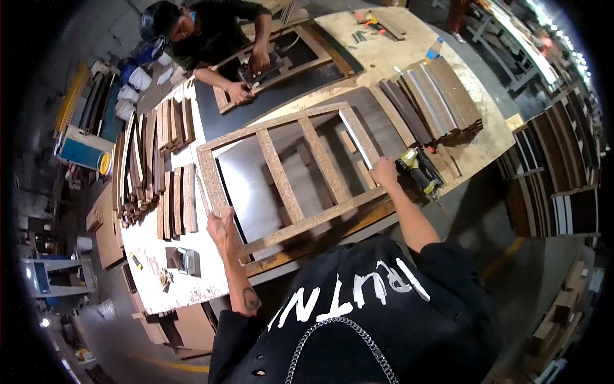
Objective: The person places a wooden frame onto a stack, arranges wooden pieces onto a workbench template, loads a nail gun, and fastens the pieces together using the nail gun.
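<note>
A rectangular particle-board frame [272,176] with two inner crosspieces is tilted above the worktable in front of me. My left hand [222,232] grips its left end near the lower corner, fingers wrapped round the edge. At the opposite end, my right hand [384,173] holds the end piece near its lower corner. A green and black nail gun [419,170] lies just right of my right hand, not touched by it. Under the frame a shiny dark metal sheet [246,192] shows through the openings.
Across the worktable [150,281], a co-worker [220,32] bends over a second frame [313,64]. Board strips [176,125] are stacked at the left, more strips [441,99] at the right. A small box-like device [186,261] rests at the near left; a blue-capped bottle [435,48] stands far right.
</note>
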Available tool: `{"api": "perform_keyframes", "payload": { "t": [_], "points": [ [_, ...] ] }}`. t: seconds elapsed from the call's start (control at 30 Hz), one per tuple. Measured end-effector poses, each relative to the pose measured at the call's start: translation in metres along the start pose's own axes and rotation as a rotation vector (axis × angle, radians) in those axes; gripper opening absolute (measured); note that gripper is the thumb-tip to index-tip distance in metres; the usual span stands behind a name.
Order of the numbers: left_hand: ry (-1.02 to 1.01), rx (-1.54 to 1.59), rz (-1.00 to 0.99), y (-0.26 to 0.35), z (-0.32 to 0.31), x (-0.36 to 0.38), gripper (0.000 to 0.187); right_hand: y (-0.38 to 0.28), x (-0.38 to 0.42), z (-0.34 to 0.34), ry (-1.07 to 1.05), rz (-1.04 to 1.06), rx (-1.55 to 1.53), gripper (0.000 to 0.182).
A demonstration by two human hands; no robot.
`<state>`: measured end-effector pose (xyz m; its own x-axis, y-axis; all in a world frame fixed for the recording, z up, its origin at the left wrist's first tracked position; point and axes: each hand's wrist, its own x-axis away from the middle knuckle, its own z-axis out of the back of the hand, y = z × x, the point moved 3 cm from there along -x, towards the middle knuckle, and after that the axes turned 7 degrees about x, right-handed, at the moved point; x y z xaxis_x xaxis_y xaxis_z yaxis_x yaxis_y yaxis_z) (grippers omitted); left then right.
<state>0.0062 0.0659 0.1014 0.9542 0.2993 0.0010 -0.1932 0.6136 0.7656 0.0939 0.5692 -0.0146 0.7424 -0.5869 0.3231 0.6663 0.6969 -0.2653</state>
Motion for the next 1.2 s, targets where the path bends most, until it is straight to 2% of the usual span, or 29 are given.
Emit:
{"api": "perform_keyframes", "payload": {
  "t": [0.07, 0.13, 0.2, 0.23, 0.27, 0.33, 0.37, 0.43, 0.5, 0.57, 0.63, 0.77, 0.87, 0.9, 0.93, 1.0, 1.07, 1.13, 1.17, 1.2],
  "points": [
    [0.01, 0.08, -0.026, 0.02, 0.017, 0.014, 0.047, 0.0, 0.013, 0.01, 0.059, -0.029, -0.032, 0.053],
    [0.027, 0.227, -0.143, 0.037, 0.035, 0.025, 0.043, -0.006, 0.047, 0.046, 0.216, 0.008, -0.121, 0.054],
    [0.062, 0.056, -0.092, 0.004, 0.034, 0.002, 0.038, -0.008, 0.086, 0.085, 0.383, 0.031, -0.276, 0.054],
    [0.064, 0.206, -0.155, -0.002, 0.031, -0.002, 0.035, 0.002, 0.096, 0.089, 0.617, 0.115, -0.354, 0.052],
    [0.063, 0.353, -0.214, -0.006, 0.027, -0.004, 0.033, 0.001, 0.121, 0.114, 0.668, 0.117, -0.45, 0.053],
    [0.028, 0.427, -0.198, 0.007, 0.027, -0.001, 0.034, 0.017, 0.156, 0.143, 0.654, 0.153, -0.479, 0.063],
    [0.055, 0.522, -0.223, 0.005, 0.022, -0.003, 0.038, 0.024, 0.175, 0.157, 0.685, 0.135, -0.482, 0.063],
    [-0.03, 0.589, -0.228, 0.001, 0.012, -0.007, 0.046, 0.04, 0.216, 0.179, 0.676, 0.26, -0.649, 0.07],
    [-0.054, 0.632, -0.318, 0.034, 0.003, 0.011, 0.051, 0.06, 0.255, 0.19, 0.8, 0.276, -0.578, 0.073],
    [-0.07, 0.728, -0.319, 0.061, -0.005, 0.033, 0.043, 0.077, 0.295, 0.199, 0.948, 0.323, -0.431, 0.079],
    [-0.069, 0.729, -0.432, 0.08, -0.016, 0.054, 0.033, 0.098, 0.333, 0.201, 0.991, 0.258, -0.446, 0.078],
    [-0.082, 0.847, -0.487, 0.089, -0.065, 0.083, 0.038, 0.158, 0.402, 0.198, 1.059, 0.139, -0.49, 0.075],
    [-0.467, 0.868, -0.467, 0.107, -0.085, 0.138, 0.046, 0.228, 0.463, 0.199, 1.095, 0.075, -0.52, 0.076],
    [-0.475, 0.854, -0.529, 0.112, -0.096, 0.159, 0.046, 0.255, 0.483, 0.197, 1.123, 0.073, -0.506, 0.077],
    [-0.561, 0.971, -0.417, 0.124, -0.107, 0.194, 0.044, 0.286, 0.499, 0.198, 1.166, 0.083, -0.479, 0.078],
    [-0.625, 0.956, -0.527, 0.15, -0.122, 0.252, 0.044, 0.339, 0.541, 0.192, 1.23, 0.051, -0.45, 0.079],
    [-0.615, 0.952, -0.578, 0.153, -0.163, 0.282, 0.045, 0.392, 0.581, 0.182, 1.085, -0.08, -0.817, 0.077],
    [-0.721, 0.778, -0.587, 0.199, -0.159, 0.358, 0.043, 0.443, 0.607, 0.141, 1.156, -0.162, -0.796, 0.074],
    [-0.669, 0.962, -0.611, 0.193, -0.199, 0.368, 0.04, 0.465, 0.621, 0.131, 1.198, -0.286, -0.635, 0.065],
    [-0.737, 0.911, -0.549, 0.218, -0.197, 0.407, 0.034, 0.482, 0.636, 0.134, 1.23, -0.414, -0.48, 0.056]
  ]
}}
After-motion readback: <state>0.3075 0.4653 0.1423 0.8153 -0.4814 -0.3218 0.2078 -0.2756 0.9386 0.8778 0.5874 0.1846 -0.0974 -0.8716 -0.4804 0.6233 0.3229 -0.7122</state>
